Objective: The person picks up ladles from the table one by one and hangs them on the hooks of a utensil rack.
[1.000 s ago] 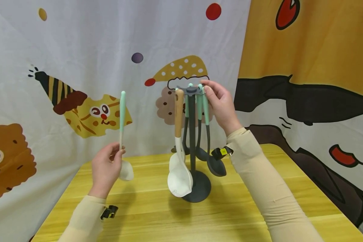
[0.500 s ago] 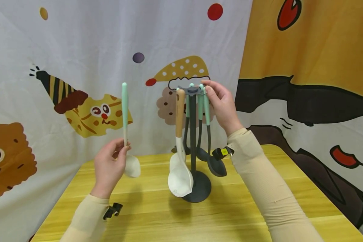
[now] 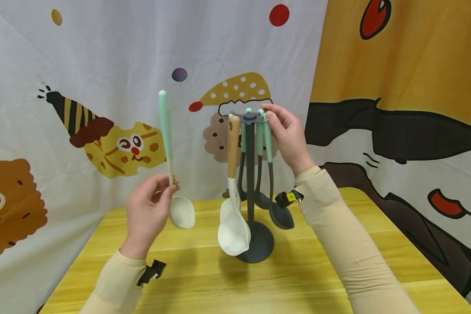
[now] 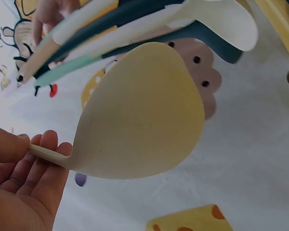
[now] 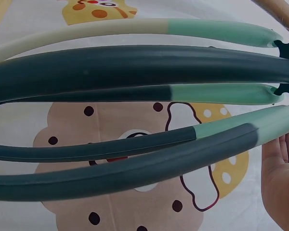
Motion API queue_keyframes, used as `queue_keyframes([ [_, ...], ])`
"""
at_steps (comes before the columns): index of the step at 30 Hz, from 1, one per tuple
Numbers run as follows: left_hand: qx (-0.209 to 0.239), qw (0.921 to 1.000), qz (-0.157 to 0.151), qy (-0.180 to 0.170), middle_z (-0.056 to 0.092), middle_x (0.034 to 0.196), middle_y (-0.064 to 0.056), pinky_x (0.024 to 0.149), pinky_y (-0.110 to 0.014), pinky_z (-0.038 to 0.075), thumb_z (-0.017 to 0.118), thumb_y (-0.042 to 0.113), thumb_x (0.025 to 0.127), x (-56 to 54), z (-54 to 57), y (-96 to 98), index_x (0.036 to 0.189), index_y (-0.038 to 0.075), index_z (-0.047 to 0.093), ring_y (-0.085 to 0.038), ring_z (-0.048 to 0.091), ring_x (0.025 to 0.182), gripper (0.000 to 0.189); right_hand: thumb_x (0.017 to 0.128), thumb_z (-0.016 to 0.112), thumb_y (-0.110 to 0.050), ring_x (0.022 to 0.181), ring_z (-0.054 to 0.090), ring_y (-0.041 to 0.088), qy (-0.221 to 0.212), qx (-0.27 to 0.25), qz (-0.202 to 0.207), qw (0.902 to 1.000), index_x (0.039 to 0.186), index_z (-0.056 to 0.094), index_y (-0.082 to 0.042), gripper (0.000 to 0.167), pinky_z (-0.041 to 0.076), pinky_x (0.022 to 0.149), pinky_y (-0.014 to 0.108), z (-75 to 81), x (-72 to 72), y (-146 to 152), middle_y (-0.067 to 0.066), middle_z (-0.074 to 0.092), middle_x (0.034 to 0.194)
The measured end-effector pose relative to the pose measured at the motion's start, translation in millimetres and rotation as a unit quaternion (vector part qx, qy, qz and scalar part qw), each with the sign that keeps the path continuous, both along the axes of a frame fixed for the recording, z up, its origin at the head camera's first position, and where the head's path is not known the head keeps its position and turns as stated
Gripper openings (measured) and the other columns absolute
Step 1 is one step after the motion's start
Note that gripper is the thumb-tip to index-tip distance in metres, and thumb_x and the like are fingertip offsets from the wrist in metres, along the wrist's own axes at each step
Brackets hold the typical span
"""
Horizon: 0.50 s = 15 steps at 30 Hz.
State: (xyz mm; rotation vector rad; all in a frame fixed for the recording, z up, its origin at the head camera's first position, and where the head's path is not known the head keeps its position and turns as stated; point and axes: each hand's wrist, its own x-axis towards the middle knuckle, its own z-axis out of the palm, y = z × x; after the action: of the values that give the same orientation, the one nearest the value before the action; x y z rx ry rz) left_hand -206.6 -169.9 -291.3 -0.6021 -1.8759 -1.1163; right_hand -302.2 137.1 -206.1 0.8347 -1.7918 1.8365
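My left hand [image 3: 147, 213] pinches a ladle [image 3: 182, 213] by its cream neck between thumb and fingers. Its mint handle points up and its cream bowl hangs below the hand, above the table. In the left wrist view the bowl of the ladle [image 4: 139, 115] fills the middle. At the right, my right hand [image 3: 290, 137] grips the top of a dark grey utensil stand [image 3: 250, 174], thumb and fingers at its hooked rim beside a mint handle [image 3: 268, 141]. The right wrist view shows part of my right hand [image 5: 282, 187] close to the handles; its fingertips are hidden there.
On the stand hang a white ladle with a wooden handle [image 3: 233, 148], another white-headed utensil behind it, and several dark-headed utensils [image 3: 281, 216] with mint handles. The stand's round base [image 3: 261, 248] rests on a yellow wood-grain table [image 3: 204, 288]. A cartoon-printed curtain [image 3: 121, 52] hangs behind.
My left hand has moved right, towards the stand, with the ladle. The ladle's handle has risen and tilted left at its top, and its bowl has turned more into view. The right hand stays put.
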Motion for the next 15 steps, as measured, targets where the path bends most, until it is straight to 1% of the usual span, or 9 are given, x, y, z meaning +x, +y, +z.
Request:
queue_keyframes([
  [3,0.003,0.9997,-0.022,0.003,0.073,0.095,-0.011,0.076,-0.018,0.055,0.068,-0.015,0.085,4.3,4.4,5.2,0.104,-0.002,0.071,-0.006,0.069,0.084,0.024,0.104,0.05,-0.019,0.107,0.062,0.017,-0.002,0.0,0.0,1.0,0.136,0.054,0.006,0.04,0.049,0.096,0.033,0.1,0.2,0.1,0.007,0.064,0.121],
  [10,0.006,0.9987,-0.051,0.003,0.073,0.096,-0.011,0.076,-0.02,0.056,0.068,-0.014,0.085,12.9,14.3,15.4,0.107,-0.002,0.071,-0.006,0.07,0.084,0.025,0.104,0.05,-0.018,0.108,0.062,0.017,-0.001,-0.003,0.003,1.0,0.136,0.052,0.008,0.041,0.049,0.096,0.032,0.1,-1.1,0.0,0.008,0.065,0.121],
  [15,0.021,0.9957,-0.091,-0.001,0.072,0.096,-0.013,0.076,-0.024,0.057,0.067,-0.015,0.086,18.4,21.1,24.5,0.107,-0.003,0.07,-0.009,0.071,0.083,0.025,0.104,0.05,-0.019,0.107,0.062,0.016,-0.001,-0.003,0.002,1.0,0.136,0.054,0.006,0.04,0.05,0.095,0.031,0.3,-1.3,-0.1,0.007,0.065,0.121],
])
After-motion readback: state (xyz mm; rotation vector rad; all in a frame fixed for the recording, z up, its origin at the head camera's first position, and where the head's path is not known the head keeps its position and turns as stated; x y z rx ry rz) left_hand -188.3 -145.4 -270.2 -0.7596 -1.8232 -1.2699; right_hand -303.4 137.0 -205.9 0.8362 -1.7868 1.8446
